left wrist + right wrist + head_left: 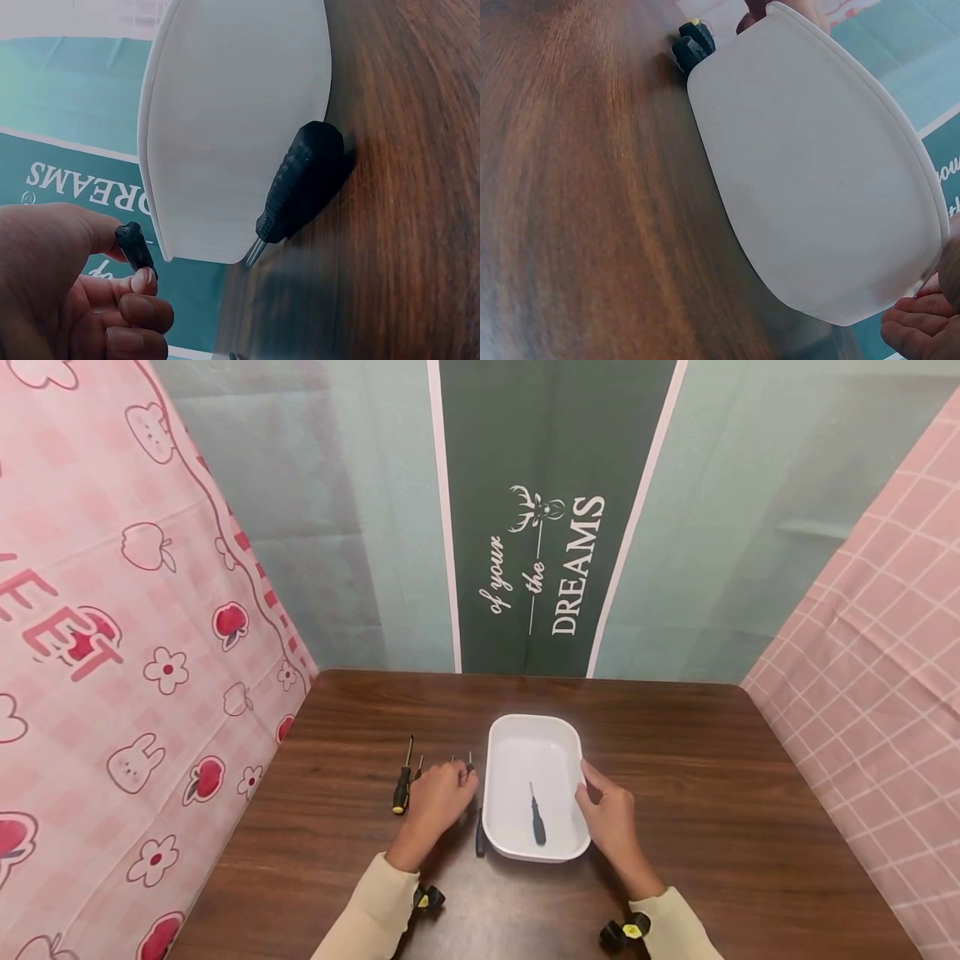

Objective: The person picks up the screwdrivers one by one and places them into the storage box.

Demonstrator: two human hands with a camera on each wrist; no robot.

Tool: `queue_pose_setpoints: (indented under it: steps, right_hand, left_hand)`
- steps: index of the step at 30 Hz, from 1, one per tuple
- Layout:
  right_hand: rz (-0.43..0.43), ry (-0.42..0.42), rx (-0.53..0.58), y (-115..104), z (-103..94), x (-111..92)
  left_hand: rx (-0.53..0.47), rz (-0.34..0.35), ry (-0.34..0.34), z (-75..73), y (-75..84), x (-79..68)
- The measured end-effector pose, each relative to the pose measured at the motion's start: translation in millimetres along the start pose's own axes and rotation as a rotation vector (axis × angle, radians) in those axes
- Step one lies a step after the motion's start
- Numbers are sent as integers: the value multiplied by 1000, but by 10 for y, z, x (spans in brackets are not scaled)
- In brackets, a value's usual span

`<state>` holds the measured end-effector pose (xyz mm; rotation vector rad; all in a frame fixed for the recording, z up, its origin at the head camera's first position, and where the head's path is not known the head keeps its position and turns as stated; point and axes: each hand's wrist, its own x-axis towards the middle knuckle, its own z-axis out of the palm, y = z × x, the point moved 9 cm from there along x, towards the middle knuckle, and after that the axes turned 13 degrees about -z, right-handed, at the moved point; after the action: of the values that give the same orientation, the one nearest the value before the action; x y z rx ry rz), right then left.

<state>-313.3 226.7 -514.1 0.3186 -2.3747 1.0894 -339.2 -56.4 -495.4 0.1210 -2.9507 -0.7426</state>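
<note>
A white tray (498, 852) stands on the table, with one dark screwdriver (538, 827) lying inside it. My right hand (615, 822) grips the tray's right rim between thumb and fingers. Just left of the tray, my left hand (441, 797) pinches a small black-handled screwdriver (135, 246) between thumb and forefinger; in the head view its thin shaft points away from me. Another black-handled screwdriver (304, 176) lies on the table along the tray's left wall. Left of the left hand lies a black screwdriver with a yellow end (402, 789), and a thin shaft (420, 764) shows beside it.
The brown wooden table (705, 777) extends on both sides of the tray. A pink printed cloth (172, 727) hangs at the left, a green curtain with lettering (547, 435) at the back, and a pink checked cloth (862, 652) at the right.
</note>
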Motion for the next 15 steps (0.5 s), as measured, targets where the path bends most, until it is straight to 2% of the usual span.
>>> queue_pose_setpoints:
  steps: [15]
  right_hand:
    - [-9, 6, -8, 32, -25, 46]
  left_hand:
    - [-14, 4, -13, 47, 60, -1]
